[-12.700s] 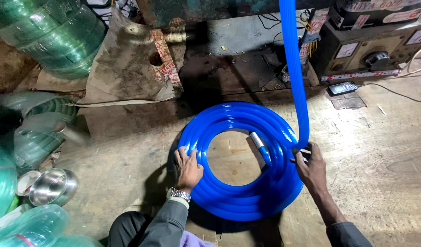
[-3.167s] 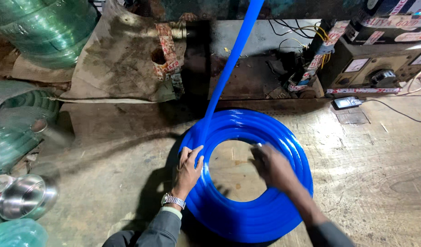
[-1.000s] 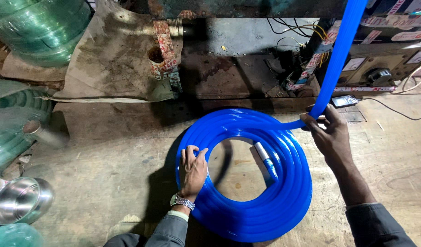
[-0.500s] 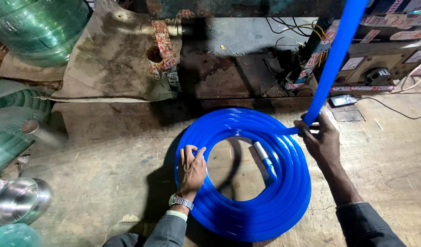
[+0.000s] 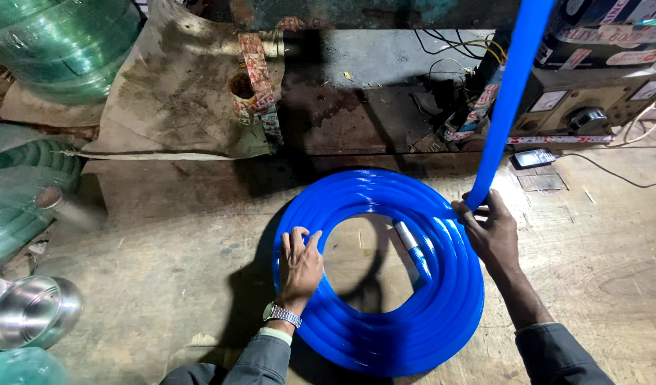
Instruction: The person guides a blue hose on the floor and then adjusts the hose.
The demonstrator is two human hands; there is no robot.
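left hand (image 5: 299,265): palm down, fingers spread, pressing flat | right hand (image 5: 490,232): fingers curled closed, arm extended forward

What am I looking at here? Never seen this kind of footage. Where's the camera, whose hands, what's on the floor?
The camera is worn on a person's head and looks down at their own two bare hands; there is no robot. The left hand, with a wristwatch, lies flat on the inner edge of a coil of blue hose on a worn wooden surface. The right hand grips the hose strand where it rises from the coil's far right side and leaves the top of the picture. A white-tipped hose end lies inside the coil. Around it: rolls of green hose at left, a shiny metal bowl at lower left, and a machine with dials and wires at upper right.
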